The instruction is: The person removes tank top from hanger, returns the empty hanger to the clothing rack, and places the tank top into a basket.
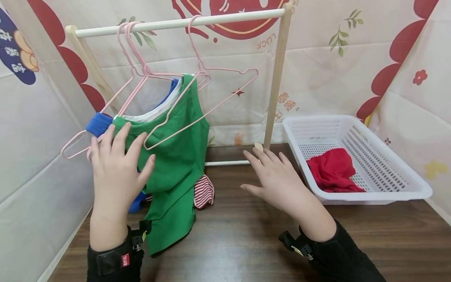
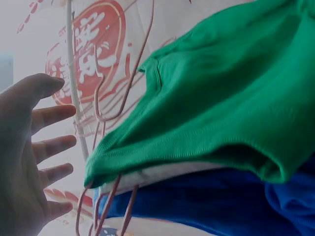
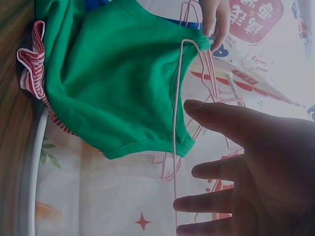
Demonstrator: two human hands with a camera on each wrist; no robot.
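A green sleeveless top [image 1: 172, 156] hangs on a pink hanger from the rack's rail, in front of a blue garment [image 1: 100, 124] and a white one. Another pink hanger [image 1: 225, 102], bare, hangs on the rail at the right, its left end overlapping the green top. My left hand [image 1: 118, 164] is spread in front of the green top's left shoulder; whether it touches the cloth cannot be told in the head view. In the left wrist view its fingers [image 2: 54, 147] are apart from the top. My right hand [image 1: 275, 176] hovers with fingers extended, holding nothing, between rack and basket.
A white plastic basket [image 1: 391, 196] stands at the right with a red cloth [image 1: 332, 170] in it. The rack's wooden post [image 1: 278, 78] rises behind my right hand. A red-and-white striped cloth [image 1: 203, 192] shows behind the green top, above the brown table [image 1: 239, 243].
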